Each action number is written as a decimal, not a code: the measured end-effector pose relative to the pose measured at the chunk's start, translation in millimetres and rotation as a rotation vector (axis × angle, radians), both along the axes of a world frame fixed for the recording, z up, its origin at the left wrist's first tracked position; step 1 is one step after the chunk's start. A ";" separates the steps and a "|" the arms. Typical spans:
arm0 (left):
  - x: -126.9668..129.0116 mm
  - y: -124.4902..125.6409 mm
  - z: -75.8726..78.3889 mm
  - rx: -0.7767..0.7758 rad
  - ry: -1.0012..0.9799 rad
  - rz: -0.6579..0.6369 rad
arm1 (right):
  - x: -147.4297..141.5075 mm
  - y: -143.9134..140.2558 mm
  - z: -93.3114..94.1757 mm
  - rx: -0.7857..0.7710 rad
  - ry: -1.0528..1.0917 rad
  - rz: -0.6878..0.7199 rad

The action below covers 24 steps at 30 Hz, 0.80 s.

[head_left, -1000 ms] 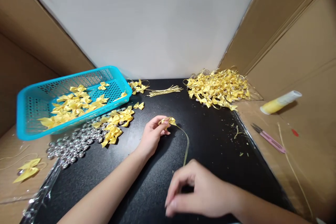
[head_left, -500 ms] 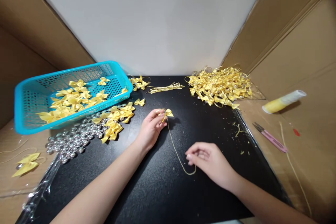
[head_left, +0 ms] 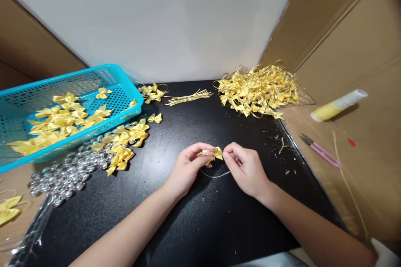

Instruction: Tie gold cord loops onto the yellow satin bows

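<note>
The bow (head_left: 218, 153) is in front of the person, just above the bench (head_left: 175, 129), between the two hands. The left hand (head_left: 189, 167) pinches it with the thumb and fingers. The right hand (head_left: 247, 169) is closed, with its fingertips right by the bow's tip. A thin cord (head_left: 216, 176) hangs in a curve below and runs into the right hand, which seems to grip it. I can't tell if the right fingers touch the bow too.

This bow looks only part done, as its cord is not in a neat loop like some others. I can't see if it has a bead.

A lot looks done. The big pile (head_left: 257, 91) at the back right has many bows with loops and shiny beads. A small bunch (head_left: 153, 91) by the basket (head_left: 138, 107) has loops too.

There seems to be plenty left. The basket holds many plain bows (head_left: 64, 127), and I see no loops on them. More bows (head_left: 120, 157) lie by the silver beads (head_left: 70, 167), and one small bow (head_left: 155, 118) sits alone. Some straight cords (head_left: 189, 96) lie at the back, not used yet.
</note>
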<state>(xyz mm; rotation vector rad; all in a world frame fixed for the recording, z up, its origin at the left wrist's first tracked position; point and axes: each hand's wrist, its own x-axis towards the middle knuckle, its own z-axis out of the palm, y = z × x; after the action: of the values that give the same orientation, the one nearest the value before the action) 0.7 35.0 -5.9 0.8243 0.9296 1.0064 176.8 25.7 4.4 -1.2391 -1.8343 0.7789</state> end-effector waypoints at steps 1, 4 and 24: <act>0.4 -0.4 0.0 -0.007 -0.006 -0.002 | 0.0 0.0 -0.3 0.001 -0.006 0.007; 1.0 -0.7 -0.4 -0.031 -0.028 0.005 | -0.8 0.4 -0.6 0.019 -0.024 0.018; 1.4 -1.2 1.3 -0.042 -0.028 -0.024 | 0.6 0.0 -1.8 0.063 -0.035 0.064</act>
<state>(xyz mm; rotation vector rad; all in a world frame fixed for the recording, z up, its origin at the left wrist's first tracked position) 2.1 33.8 -4.7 0.7827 0.9116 0.9722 177.4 25.7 2.6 -1.1655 -1.9203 0.7322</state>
